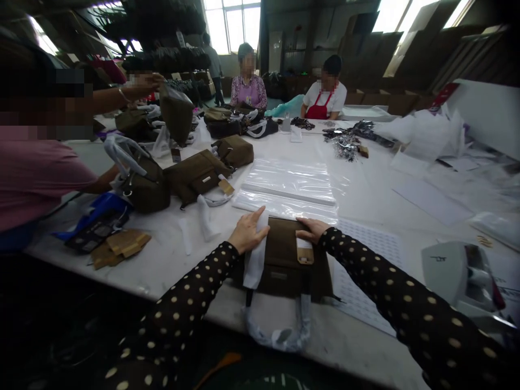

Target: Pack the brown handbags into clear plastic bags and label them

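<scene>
A dark olive handbag [281, 244] lies flat on the table in front of me, its plastic-wrapped handle [280, 340] toward my body. My left hand [248, 232] rests at the bag's far left edge, index finger and thumb stretched out over a white paper strip [255, 265]. On the far right part of the bag lies my right hand [312, 229], fingers extended, just above a brown hang tag [305, 253]. Both hands look open and grip nothing. Beyond them, touching the bag's far side, are clear plastic bags [288, 181] laid flat.
More olive handbags [195, 176] crowd the left, beside a co-worker's pink sleeve [44, 173]. Brown tags [119, 246] lie near the front left edge. A label sheet [368, 260] and a grey-white device [455, 276] sit to the right. Two people sit across the table [361, 189].
</scene>
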Motion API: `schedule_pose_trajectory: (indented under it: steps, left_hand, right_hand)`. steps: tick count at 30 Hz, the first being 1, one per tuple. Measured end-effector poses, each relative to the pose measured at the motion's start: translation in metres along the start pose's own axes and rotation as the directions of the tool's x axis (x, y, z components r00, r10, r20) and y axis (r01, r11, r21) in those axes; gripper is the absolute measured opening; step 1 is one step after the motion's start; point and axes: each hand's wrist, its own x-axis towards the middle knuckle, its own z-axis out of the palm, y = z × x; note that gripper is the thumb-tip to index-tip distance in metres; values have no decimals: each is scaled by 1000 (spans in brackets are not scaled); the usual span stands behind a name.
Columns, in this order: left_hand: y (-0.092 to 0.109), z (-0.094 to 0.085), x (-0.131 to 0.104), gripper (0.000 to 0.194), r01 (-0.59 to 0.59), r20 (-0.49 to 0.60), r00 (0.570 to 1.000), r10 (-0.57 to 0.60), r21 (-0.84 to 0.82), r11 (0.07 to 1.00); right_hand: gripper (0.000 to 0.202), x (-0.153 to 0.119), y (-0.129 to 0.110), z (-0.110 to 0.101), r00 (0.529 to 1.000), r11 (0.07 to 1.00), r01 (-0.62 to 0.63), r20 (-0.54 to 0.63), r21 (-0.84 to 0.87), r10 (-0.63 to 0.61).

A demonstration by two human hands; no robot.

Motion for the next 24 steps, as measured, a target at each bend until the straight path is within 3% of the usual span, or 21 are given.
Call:
schedule_pose_trajectory:
  steps: [5,10,13,16,19,22,24]
  left_hand:
    - [-2,6,-14,61,-67,-85,994,66,-8,998]
    - [14,-6,-73,60,-90,-143,986,90,9,996]
    - [27,-20,-98,58,-101,-91,990,104,34,994]
    - [39,-30,-98,52,-71,10,997,71,105,992]
    - [53,-27,-87,53,-7,-32,999,16,264,965]
    - [65,-15,-82,52,-70,-111,986,126,406,911]
    - [67,-5,-81,46,-149,-67,979,194,417,897]
  right_hand:
    - [56,-13,-10,0,999,1000,-22,-30,-2,22]
    - [54,-67,-43,8,995,999,2,-104,-35,-5]
    - [52,-94,-60,12,990,998,42,-135,-42,-47]
    - [49,-99,-72,10,995,997,-8,-104,-71,1]
    - [50,-89,-82,11,991,978,-123,-76,-166,111]
    - [46,-78,-89,25,963,949,-222,-203,-226,177]
    - [41,-74,-91,39,922,935,-260,-348,-241,167]
